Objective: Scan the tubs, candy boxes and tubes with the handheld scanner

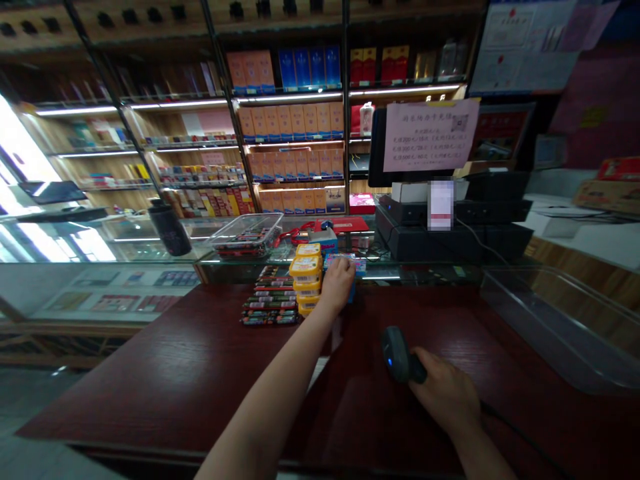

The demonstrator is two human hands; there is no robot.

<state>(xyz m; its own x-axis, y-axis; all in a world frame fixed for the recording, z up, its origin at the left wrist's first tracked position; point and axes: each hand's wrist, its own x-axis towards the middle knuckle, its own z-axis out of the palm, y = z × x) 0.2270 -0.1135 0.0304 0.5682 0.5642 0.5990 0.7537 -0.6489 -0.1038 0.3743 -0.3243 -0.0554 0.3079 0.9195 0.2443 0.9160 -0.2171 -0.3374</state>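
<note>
My right hand (447, 387) is wrapped round the handle of a dark barcode scanner (397, 353), which shows a small blue light and trails a cable. My left hand (339, 283) reaches over the counter, its fingers bent over a blue-and-pink packet (359, 264) at the top of a small pile; the fingertips are partly hidden. Just left of that hand rise stacked yellow tubs (306, 269) with white lids. Beside the tubs, dark stick-shaped packs (270, 301) lie in rows.
A clear plastic bin (555, 333) is at the right, and a clear box (245, 235) holding more stick packs stands on the glass case. A black bottle (169, 227) is further left. Behind are a monitor bearing a pink notice (430, 137), black machines (450, 240) and lit shelves of boxes.
</note>
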